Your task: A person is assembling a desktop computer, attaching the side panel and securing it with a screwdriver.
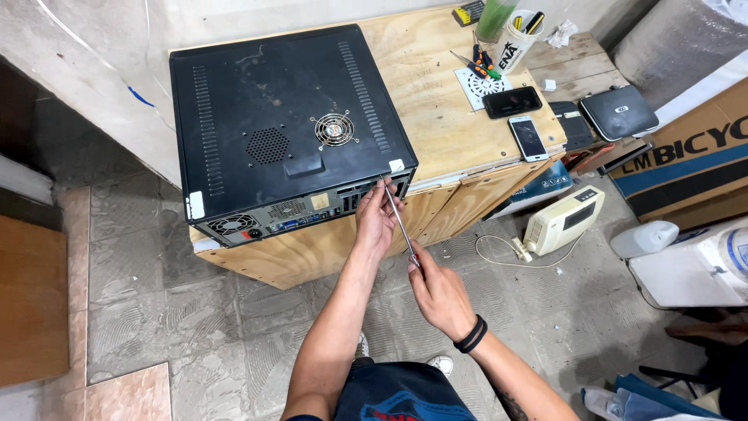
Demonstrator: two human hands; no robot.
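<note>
My right hand [441, 294] grips the long screwdriver [399, 219], my left hand [377, 217] pinches its shaft at the rear corner of the black computer case [280, 125] lying on the plywood bench [444, 117], and any wobble could slip the tip.

I am in a repair workshop: a plywood counter [436, 117] holds screwdrivers [477, 64], phones [527, 137] and an old computer case [280, 125].

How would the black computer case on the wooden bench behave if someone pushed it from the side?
The black computer case lies flat on its broad side, so it would probably slide, not tip. Its size and metal panels suggest it is heavy and stiff. Its rear end overhangs the wooden bench, where the left hand guides a screwdriver, so a push could shift it off.
</note>
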